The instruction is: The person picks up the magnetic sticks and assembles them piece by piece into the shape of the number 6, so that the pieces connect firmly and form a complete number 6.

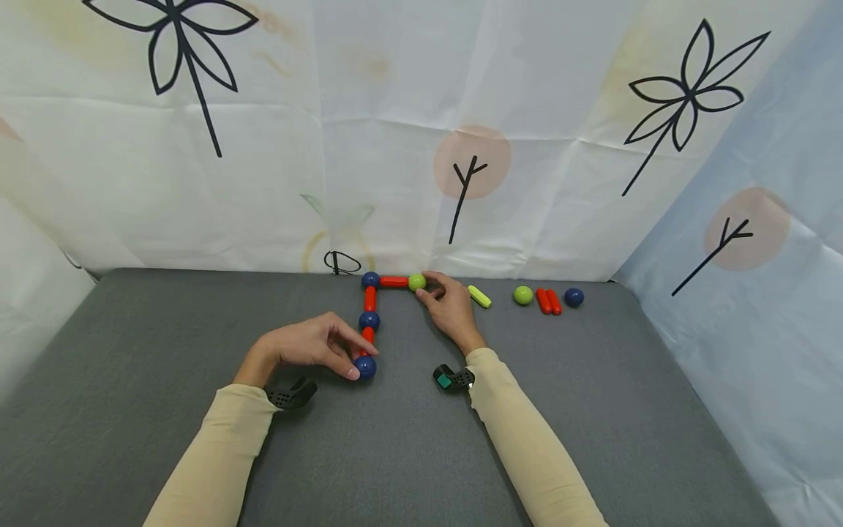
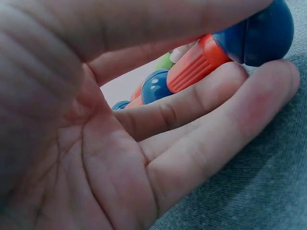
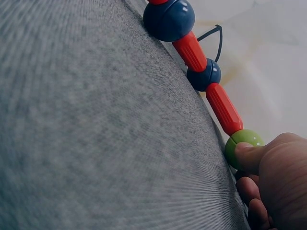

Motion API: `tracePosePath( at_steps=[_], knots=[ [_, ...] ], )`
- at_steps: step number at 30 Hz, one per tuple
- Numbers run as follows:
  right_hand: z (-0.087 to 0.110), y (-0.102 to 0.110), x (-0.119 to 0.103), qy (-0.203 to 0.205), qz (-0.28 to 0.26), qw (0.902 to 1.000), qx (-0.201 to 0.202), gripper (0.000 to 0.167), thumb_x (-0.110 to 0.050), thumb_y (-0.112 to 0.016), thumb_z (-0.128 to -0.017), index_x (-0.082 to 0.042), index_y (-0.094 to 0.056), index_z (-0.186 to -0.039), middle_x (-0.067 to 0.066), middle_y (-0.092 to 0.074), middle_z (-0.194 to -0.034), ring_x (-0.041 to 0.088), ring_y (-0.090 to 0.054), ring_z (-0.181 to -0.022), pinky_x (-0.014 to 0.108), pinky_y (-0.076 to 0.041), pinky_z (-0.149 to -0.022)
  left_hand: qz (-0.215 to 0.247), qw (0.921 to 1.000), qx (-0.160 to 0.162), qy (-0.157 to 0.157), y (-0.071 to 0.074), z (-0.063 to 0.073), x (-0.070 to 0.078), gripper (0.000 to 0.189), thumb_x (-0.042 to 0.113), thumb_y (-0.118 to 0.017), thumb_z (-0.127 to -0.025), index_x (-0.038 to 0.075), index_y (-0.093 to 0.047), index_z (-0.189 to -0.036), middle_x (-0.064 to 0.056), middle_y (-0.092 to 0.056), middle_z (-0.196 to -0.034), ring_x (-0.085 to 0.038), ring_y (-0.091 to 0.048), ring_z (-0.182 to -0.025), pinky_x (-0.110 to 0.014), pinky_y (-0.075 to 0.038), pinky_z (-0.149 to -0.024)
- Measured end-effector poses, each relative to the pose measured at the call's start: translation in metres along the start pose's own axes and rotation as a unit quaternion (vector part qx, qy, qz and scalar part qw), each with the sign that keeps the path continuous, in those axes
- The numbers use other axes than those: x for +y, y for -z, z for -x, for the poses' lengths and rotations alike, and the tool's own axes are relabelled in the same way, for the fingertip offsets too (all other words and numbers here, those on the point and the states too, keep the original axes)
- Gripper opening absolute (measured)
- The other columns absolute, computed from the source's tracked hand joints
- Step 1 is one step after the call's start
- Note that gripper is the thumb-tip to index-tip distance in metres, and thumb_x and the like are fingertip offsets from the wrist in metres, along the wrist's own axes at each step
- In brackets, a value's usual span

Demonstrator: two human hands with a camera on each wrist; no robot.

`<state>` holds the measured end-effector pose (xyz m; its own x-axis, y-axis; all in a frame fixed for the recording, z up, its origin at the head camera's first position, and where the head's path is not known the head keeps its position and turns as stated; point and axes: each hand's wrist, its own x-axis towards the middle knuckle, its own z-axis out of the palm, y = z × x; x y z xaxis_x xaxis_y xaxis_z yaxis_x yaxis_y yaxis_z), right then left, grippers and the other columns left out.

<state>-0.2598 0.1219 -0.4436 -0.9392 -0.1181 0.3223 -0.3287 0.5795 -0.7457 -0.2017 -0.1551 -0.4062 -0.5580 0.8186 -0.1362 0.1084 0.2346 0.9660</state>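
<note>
Balls and rods form an L-shaped chain on the grey table. Its near end is a blue ball (image 1: 365, 367), which my left hand (image 1: 317, 344) pinches between thumb and fingers, beside a red rod (image 2: 195, 64). Farther back come a middle blue ball (image 1: 369, 320), another red rod (image 1: 370, 298) and a corner blue ball (image 1: 371, 280). From that corner a red rod (image 1: 394, 281) runs right to a green ball (image 1: 417, 282). My right hand (image 1: 452, 307) holds this green ball by thumb and fingers; part of it is hidden behind the thumb in the right wrist view.
Right of my right hand lie a yellow-green rod (image 1: 479, 296), a loose green ball (image 1: 523, 295), two red rods (image 1: 549, 301) side by side and a loose blue ball (image 1: 574, 297). A patterned white cloth wall (image 1: 560, 219) rises behind the table's (image 1: 408, 454) back edge.
</note>
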Motion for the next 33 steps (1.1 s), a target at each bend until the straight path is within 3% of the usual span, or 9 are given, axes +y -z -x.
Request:
tracePosePath(
  at_steps=[10, 20, 23, 25, 28, 31, 33],
  knots=[
    [0.0, 0.0, 0.0, -0.001, 0.003, 1.0, -0.001, 0.039, -0.014, -0.075, -0.094, -0.006, -0.068, -0.131, 0.011, -0.071, -0.122, 0.022, -0.068, -0.085, 0.034, -0.05, -0.071, -0.016, 0.9998, 0.009, 0.009, -0.001, -0.002, -0.001, 0.037, 0.006, -0.079, -0.088, -0.004, -0.071, -0.123, -0.01, -0.066, -0.091, -0.012, -0.061, -0.068, -0.027, -0.053, -0.068],
    [0.0, 0.0, 0.0, -0.005, -0.001, 1.0, -0.003, 0.039, -0.015, -0.075, -0.094, -0.007, -0.068, -0.131, 0.01, -0.071, -0.121, 0.022, -0.067, -0.085, 0.033, -0.05, -0.071, -0.023, 0.9992, 0.025, 0.019, -0.003, -0.003, -0.001, 0.036, 0.008, -0.077, -0.091, -0.003, -0.071, -0.124, -0.01, -0.067, -0.09, -0.014, -0.062, -0.069, -0.029, -0.055, -0.069],
    [0.0, 0.0, 0.0, -0.004, -0.002, 1.0, -0.002, 0.038, -0.015, -0.075, -0.094, -0.007, -0.068, -0.131, 0.01, -0.071, -0.121, 0.021, -0.067, -0.084, 0.033, -0.05, -0.071, -0.031, 0.9977, 0.059, 0.016, -0.001, -0.002, -0.001, 0.033, 0.009, -0.075, -0.093, -0.003, -0.071, -0.123, -0.01, -0.067, -0.087, -0.016, -0.063, -0.07, -0.032, -0.056, -0.069],
    [0.0, 0.0, 0.0, -0.003, -0.002, 1.0, -0.001, 0.038, -0.015, -0.076, -0.094, -0.007, -0.068, -0.131, 0.01, -0.071, -0.121, 0.021, -0.067, -0.084, 0.034, -0.05, -0.071, -0.035, 0.9939, 0.104, 0.01, 0.0, -0.002, -0.001, 0.032, 0.011, -0.075, -0.094, -0.003, -0.071, -0.122, -0.01, -0.066, -0.085, -0.018, -0.063, -0.071, -0.033, -0.056, -0.069],
    [0.0, 0.0, 0.001, -0.002, -0.002, 1.0, 0.001, 0.038, -0.015, -0.076, -0.094, -0.007, -0.068, -0.131, 0.01, -0.071, -0.12, 0.021, -0.067, -0.084, 0.034, -0.05, -0.071, -0.069, 0.9749, 0.212, 0.001, -0.001, -0.005, -0.002, 0.03, 0.015, -0.077, -0.093, 0.0, -0.074, -0.119, -0.01, -0.064, -0.087, -0.021, -0.063, -0.073, -0.034, -0.055, -0.067],
    [0.0, 0.0, 0.001, -0.002, -0.002, 1.0, 0.001, 0.039, -0.015, -0.076, -0.094, -0.007, -0.068, -0.131, 0.01, -0.071, -0.12, 0.021, -0.067, -0.084, 0.034, -0.05, -0.072, -0.133, 0.9394, 0.316, -0.003, -0.005, -0.012, -0.004, 0.029, 0.021, -0.079, -0.091, 0.005, -0.076, -0.116, -0.01, -0.065, -0.094, -0.023, -0.064, -0.079, -0.035, -0.053, -0.07],
    [0.0, 0.0, 0.001, -0.003, 0.0, 1.0, 0.0, 0.039, -0.015, -0.076, -0.094, -0.007, -0.068, -0.131, 0.01, -0.071, -0.12, 0.021, -0.067, -0.084, 0.034, -0.05, -0.071, -0.165, 0.9183, 0.36, 0.002, -0.008, -0.017, -0.007, 0.03, 0.025, -0.08, -0.09, 0.008, -0.077, -0.114, -0.01, -0.065, -0.098, -0.023, -0.064, -0.084, -0.036, -0.051, -0.073]
  ],
)
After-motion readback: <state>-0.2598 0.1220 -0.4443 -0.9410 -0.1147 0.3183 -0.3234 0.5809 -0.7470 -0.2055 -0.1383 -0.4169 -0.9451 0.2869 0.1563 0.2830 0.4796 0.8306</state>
